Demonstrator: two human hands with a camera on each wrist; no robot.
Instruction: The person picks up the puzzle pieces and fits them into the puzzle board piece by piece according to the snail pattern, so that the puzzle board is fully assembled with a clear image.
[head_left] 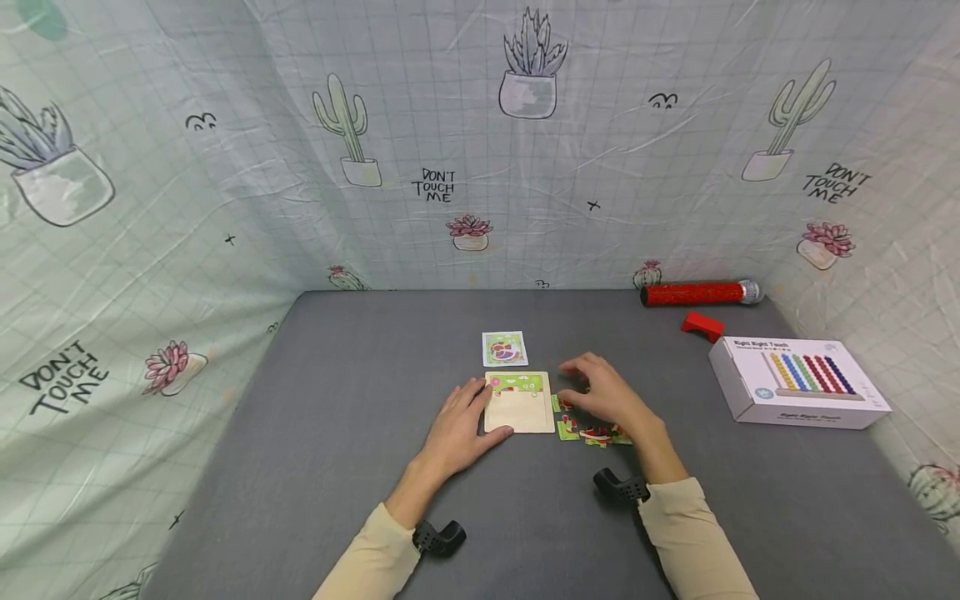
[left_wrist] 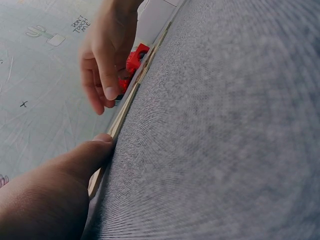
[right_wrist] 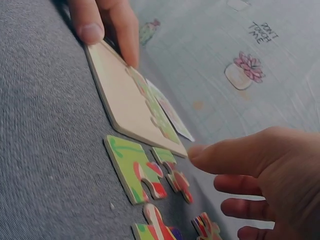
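A square wooden puzzle tray (head_left: 519,414) lies in the middle of the table, with green picture pieces (head_left: 528,382) along its far side and bare wood nearer me. My left hand (head_left: 459,429) rests at the tray's left side, thumb on the near edge and fingers spread along the left edge. In the right wrist view that thumb (right_wrist: 91,31) touches the tray's corner. My right hand (head_left: 604,392) hovers just right of the tray over loose jigsaw pieces (head_left: 567,428), fingers loosely bent and thumb apart from them. Nothing shows between its fingers.
A picture card (head_left: 505,349) lies beyond the tray. More jigsaw pieces (head_left: 596,435) lie partly under my right forearm. To the right are a white box (head_left: 798,383) with a bead-frame picture, a red block (head_left: 702,326) and a red tube (head_left: 697,294) by the back curtain.
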